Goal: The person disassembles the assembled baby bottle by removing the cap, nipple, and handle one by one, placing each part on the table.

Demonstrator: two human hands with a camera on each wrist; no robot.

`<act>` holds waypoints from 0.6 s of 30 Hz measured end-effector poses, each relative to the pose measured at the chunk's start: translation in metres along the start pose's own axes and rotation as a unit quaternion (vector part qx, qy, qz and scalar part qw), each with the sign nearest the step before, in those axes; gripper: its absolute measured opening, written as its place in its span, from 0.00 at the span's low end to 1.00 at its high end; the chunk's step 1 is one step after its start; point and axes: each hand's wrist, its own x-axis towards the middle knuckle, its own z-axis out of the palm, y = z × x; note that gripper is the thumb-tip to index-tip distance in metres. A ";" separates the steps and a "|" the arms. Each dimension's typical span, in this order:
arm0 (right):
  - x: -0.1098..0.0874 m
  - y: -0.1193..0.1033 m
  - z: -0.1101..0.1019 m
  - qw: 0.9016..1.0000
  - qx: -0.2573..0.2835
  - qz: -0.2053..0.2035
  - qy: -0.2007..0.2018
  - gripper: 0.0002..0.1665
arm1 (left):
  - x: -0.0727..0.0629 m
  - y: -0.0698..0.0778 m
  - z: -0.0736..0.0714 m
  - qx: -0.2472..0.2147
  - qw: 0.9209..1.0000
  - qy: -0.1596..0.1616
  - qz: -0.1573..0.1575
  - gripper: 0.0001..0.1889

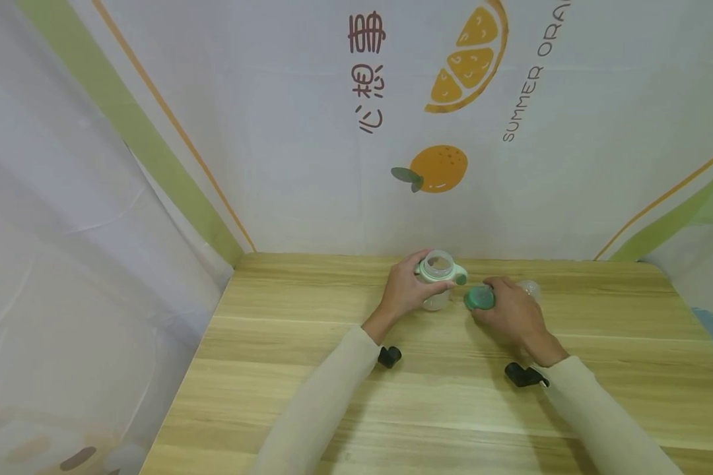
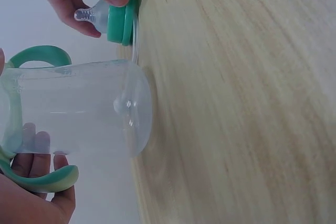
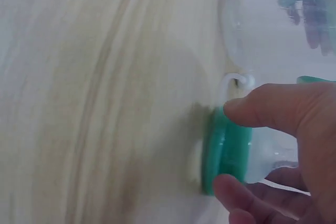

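Note:
A clear baby bottle (image 2: 89,108) with pale green side handles stands upright, its base at the wooden tabletop and its mouth uncovered. My left hand (image 1: 407,280) grips it near the neck, thumb on one side and fingers behind. Just right of it, my right hand (image 1: 511,313) pinches the green collar (image 3: 233,150) of a bottle top between thumb and fingers. A clear teat (image 2: 92,15) rises from that collar, pointing up. The collar sits low, at or very near the table. A short curved whitish tube (image 3: 226,85) shows beside the collar in the right wrist view.
A clear dome-shaped cover (image 1: 531,289) lies behind the right hand, partly hidden. The wooden table (image 1: 451,422) ends at a white cloth (image 1: 309,198) printed with oranges. Black wrist mounts (image 1: 524,375) hang beside both sleeves.

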 end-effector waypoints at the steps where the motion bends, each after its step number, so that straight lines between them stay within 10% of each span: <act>1: 0.000 0.000 -0.002 1.000 -0.002 -0.001 0.000 0.45 | 0.000 0.000 0.000 -0.001 1.000 0.001 -0.002 0.39; 18: 0.009 -0.028 -0.032 0.978 0.079 -0.130 0.146 0.23 | 0.000 0.002 0.000 0.002 1.000 -0.004 -0.022 0.39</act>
